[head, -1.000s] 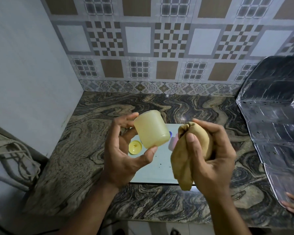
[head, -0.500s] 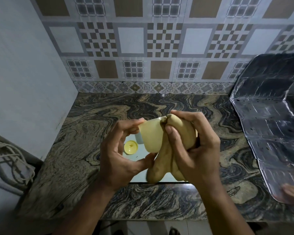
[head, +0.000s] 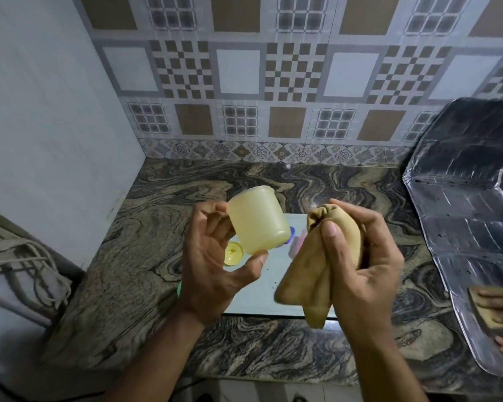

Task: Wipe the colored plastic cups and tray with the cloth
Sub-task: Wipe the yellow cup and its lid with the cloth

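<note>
On the far left, cables (head: 21, 256) hang by the wall, out of play. Over the counter (head: 145, 271) the left hand (head: 215, 265) holds the cup (head: 257, 220) up in the air, fingers behind it and thumb tip under its base, tilted with the mouth away from us. Below it on the tray (head: 253, 294) sits a small yellow lid (head: 233, 253), and blue and pink pieces peek out behind the cup, too hidden to name. Now the change: half a second ago the cloth (head: 314, 274) was pressed right onto the cup; it has pulled off to the right and the two are apart again, the right hand (head: 363, 262) gripping the bunched cloth with its tail hanging over the tray. That reads as the end of one wiping stroke, so the cup may get another pass or a turn. The tray itself looks not yet wiped. At the far right, foil (head: 462, 221) and another person's fingers at the edge.
</note>
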Available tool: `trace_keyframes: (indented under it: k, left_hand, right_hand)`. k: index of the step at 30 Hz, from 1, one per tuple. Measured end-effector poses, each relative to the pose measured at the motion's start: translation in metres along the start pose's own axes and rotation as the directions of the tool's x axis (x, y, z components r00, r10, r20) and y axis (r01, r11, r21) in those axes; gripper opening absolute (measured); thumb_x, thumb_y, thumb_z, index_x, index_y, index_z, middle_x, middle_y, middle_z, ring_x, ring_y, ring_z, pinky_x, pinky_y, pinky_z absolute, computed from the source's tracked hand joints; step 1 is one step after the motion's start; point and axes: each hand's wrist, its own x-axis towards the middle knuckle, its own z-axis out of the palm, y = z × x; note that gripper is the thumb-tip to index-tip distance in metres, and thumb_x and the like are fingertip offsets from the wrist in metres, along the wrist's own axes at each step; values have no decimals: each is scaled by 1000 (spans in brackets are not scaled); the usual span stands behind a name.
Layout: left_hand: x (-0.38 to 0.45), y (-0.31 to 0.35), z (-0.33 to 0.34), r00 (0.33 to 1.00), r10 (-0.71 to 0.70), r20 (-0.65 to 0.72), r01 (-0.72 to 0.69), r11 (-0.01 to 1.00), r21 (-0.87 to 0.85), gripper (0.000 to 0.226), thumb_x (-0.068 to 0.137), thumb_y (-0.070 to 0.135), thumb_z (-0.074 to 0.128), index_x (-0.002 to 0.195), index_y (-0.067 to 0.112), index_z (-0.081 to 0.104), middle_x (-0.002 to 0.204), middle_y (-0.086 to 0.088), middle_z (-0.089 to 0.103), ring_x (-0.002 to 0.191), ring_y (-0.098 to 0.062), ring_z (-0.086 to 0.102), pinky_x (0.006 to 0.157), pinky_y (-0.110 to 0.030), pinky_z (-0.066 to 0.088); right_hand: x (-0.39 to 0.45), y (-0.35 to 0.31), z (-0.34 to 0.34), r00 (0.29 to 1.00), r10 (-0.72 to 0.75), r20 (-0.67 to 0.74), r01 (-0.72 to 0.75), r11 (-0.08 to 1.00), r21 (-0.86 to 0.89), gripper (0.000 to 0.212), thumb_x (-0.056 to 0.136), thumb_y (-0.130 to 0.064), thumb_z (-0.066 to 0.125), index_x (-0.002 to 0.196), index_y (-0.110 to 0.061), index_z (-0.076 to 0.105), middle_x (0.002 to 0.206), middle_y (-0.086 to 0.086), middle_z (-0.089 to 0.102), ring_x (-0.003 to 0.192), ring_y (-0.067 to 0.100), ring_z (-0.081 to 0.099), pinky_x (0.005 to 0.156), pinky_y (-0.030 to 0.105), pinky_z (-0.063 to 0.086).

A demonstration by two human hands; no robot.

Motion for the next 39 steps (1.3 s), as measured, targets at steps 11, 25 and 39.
trace_keyframes:
  k: [11, 25, 39]
  left_hand:
    - [3, 6, 2, 996, 88, 18, -90, 966, 243, 74, 72, 22, 90, 138, 19, 56, 139, -4, 66, 128, -30, 64, 104, -41, 54]
    - [3, 18, 3, 970, 240, 29, -204, 749, 631, 71, 72, 51, 88, 133, 22, 66, 120, 0, 68, 107, -19, 69, 85, -39, 59]
    - [-3, 8, 8, 992, 124, 41, -129, 974, 189, 70, 70, 21, 90, 129, 19, 52, 127, 8, 58, 125, -31, 64, 102, -45, 57]
  right_hand:
    - [-11, 1, 10, 999, -40, 28, 43, 992, -122, 25, 96, -22, 75, 120, -16, 71, 113, 1, 76, 102, 24, 76, 84, 44, 64]
    - [-16, 2, 7, 844, -387, 371, 516, 776, -364, 27, 90, 3, 78, 116, 1, 78, 112, 15, 71, 102, 19, 69, 77, 35, 59]
    - [-21, 1, 5, 975, -213, 68, 221, 961, -165, 23, 95, -13, 75, 116, -7, 69, 116, -2, 72, 106, 20, 72, 90, 32, 57]
